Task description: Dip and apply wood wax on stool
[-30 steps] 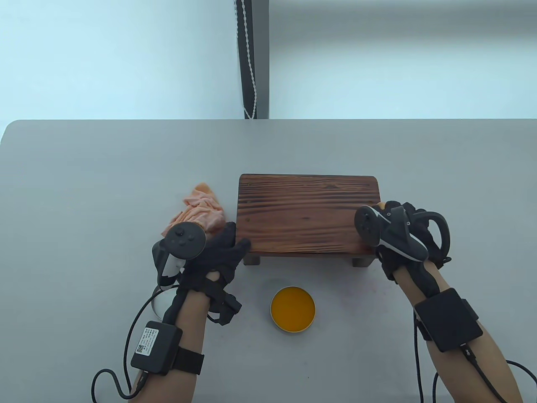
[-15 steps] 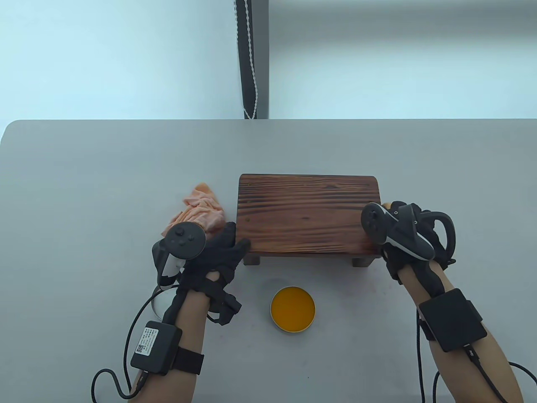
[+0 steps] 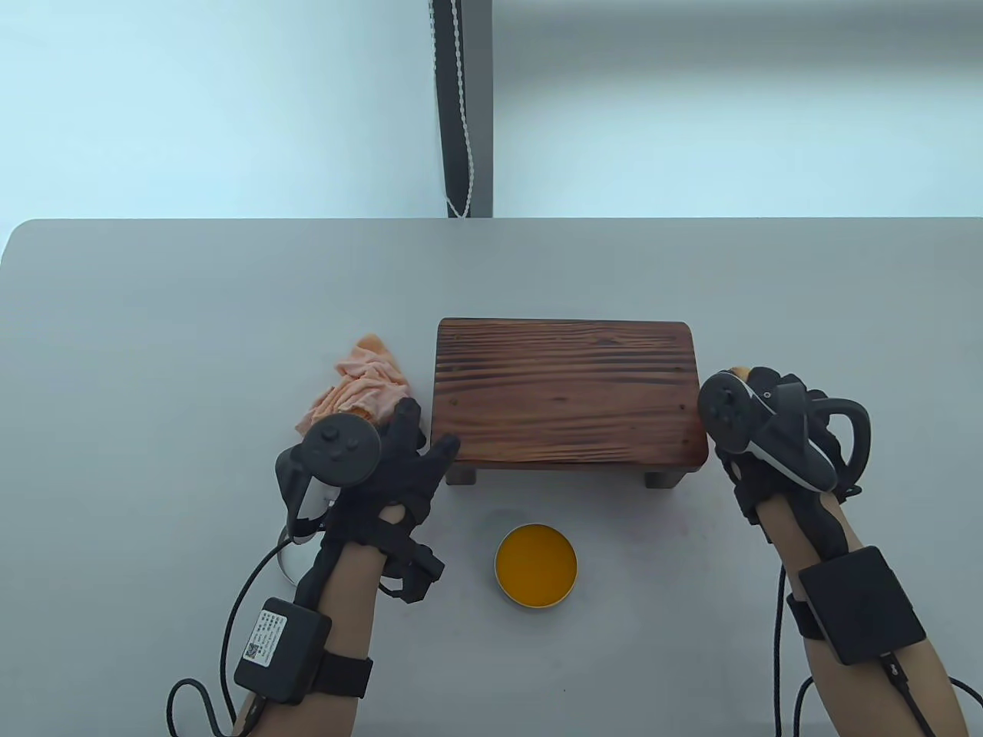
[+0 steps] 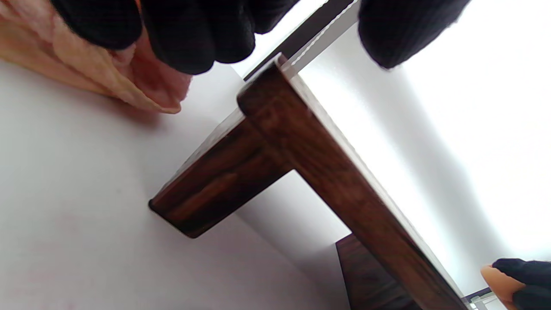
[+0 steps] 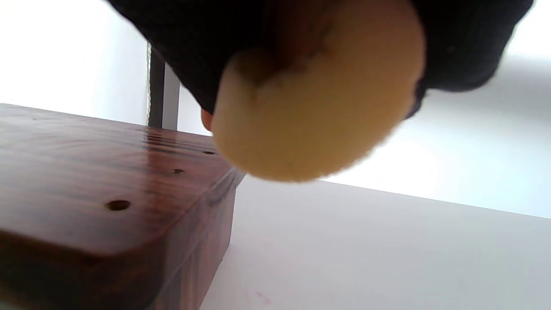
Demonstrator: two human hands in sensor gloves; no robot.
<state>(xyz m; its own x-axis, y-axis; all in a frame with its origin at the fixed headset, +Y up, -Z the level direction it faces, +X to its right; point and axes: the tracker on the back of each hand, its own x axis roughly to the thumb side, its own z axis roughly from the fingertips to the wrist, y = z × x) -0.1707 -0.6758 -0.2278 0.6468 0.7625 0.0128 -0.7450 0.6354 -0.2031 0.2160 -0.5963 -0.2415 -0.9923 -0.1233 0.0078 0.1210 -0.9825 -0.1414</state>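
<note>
right hand (image 3: 776, 437): sponge (image 5: 318, 107) being gripped, off stool (image 3: 564, 395) edge | left hand (image 3: 392, 468): fingers being kept spread, bracing corner | advice: wax tin (image 3: 535, 566) being approached for redipping

From my remote seat I'm looking at a plain grey tabletop (image 3: 153, 322) with rounded far corners, and there isn't much sitting on it. A dark wooden stool (image 3: 564, 391) stands around the middle, a crumpled peach cloth (image 3: 361, 384) lies just beside its left end, and a round open tin of orange wax (image 3: 535, 566) sits on the near side, a little apart from the stool's front edge. I can also see something shiny and round (image 3: 286, 554) poking out by the left wrist, mostly hidden, so I can't tell what it is.
</note>
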